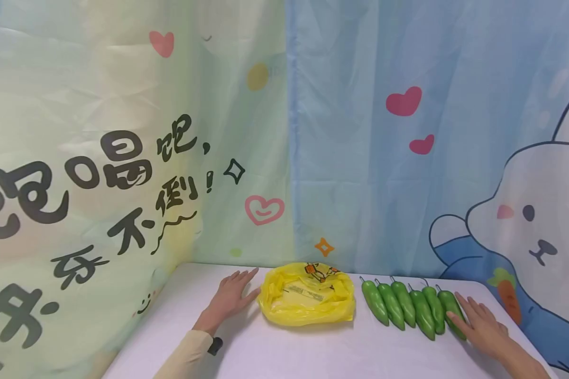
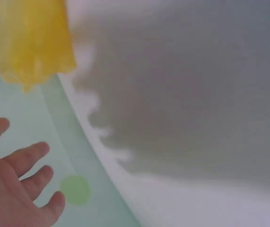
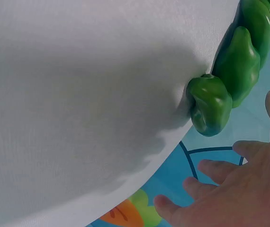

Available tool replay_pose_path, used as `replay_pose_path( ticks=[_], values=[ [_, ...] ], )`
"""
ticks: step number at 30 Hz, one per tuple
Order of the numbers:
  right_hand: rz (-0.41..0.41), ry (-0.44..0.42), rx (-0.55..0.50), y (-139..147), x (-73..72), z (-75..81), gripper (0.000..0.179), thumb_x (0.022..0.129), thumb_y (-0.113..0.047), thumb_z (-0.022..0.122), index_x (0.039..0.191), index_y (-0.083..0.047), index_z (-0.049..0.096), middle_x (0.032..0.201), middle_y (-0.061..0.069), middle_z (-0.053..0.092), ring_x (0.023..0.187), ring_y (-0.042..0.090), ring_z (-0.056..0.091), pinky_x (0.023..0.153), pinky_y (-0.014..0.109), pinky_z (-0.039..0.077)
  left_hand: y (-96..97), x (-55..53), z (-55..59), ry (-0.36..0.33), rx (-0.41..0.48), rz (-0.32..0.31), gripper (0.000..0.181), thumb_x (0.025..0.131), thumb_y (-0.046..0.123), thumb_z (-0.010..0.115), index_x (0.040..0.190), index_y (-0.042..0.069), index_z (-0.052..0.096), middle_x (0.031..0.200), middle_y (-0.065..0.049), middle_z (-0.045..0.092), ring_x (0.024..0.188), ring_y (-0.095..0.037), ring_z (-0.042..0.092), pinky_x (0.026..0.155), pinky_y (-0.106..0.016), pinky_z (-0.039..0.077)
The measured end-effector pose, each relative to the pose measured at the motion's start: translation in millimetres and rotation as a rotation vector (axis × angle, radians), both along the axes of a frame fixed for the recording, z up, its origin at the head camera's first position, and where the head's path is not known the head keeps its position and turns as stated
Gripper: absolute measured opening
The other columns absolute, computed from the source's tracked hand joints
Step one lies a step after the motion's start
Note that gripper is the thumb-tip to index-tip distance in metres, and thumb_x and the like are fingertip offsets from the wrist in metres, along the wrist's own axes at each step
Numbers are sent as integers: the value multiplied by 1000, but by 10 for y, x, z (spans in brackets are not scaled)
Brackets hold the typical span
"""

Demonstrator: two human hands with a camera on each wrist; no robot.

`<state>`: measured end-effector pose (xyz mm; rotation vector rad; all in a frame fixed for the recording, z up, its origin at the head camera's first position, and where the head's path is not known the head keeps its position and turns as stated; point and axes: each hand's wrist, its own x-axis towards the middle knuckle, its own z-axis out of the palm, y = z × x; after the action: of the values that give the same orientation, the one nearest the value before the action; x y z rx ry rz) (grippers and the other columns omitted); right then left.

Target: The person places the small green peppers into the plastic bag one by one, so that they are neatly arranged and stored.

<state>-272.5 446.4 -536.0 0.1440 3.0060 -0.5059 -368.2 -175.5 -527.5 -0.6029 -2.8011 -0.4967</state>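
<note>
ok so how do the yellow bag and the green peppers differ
The yellow bag is crumpled and printed; the green peppers are smooth and glossy. The bag is one broad piece; the peppers are six slender, tapered ones side by side in a row. Both lie on the white table.

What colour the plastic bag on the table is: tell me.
The plastic bag is yellow, with some orange-and-black print; the head view shows it best.

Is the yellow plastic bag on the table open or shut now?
Open. In the head view, the mouth of the yellow bag is spread wide in a ring, and a pale, printed area shows inside it.
</note>
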Motion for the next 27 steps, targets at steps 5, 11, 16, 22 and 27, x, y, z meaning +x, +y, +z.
replay_pose_path(
  ticks=[5,11,16,22,27],
  values=[
    [8,4,6,-13,4,0,89,103,-65,28,153,8,15,146,51,14,130,73,12,96,90,22,148,-47,36,21,-33,-74,61,101,50,53,152,19,45,143,-15,60,134,-44,51,109,-62,41],
    [9,0,-2,4,-1,-10,90,103,-65,29,153,8,14,146,51,13,130,74,11,96,90,22,308,-86,59,-9,-66,-85,59,101,49,54,151,20,47,141,-11,62,133,-42,52,111,-60,41],
    [-1,-19,-17,8,-1,-41,92,102,-66,29,153,8,13,146,51,12,131,73,10,96,91,20,405,-110,57,-37,-114,-96,58,101,49,53,152,22,45,139,-11,64,133,-41,52,112,-59,40],
    [-1,-28,-26,4,7,-62,94,101,-68,28,153,9,13,146,51,11,131,73,10,96,91,20,471,-99,78,-75,-127,-95,53,102,45,52,149,21,50,138,-15,63,134,-44,51,112,-60,40],
    [8,-27,-31,7,14,-55,93,102,-67,28,153,9,12,146,51,11,131,73,11,95,91,21,496,-85,73,-105,-133,-87,49,102,41,53,146,18,53,139,-18,62,134,-46,49,111,-63,40]
  ],
)
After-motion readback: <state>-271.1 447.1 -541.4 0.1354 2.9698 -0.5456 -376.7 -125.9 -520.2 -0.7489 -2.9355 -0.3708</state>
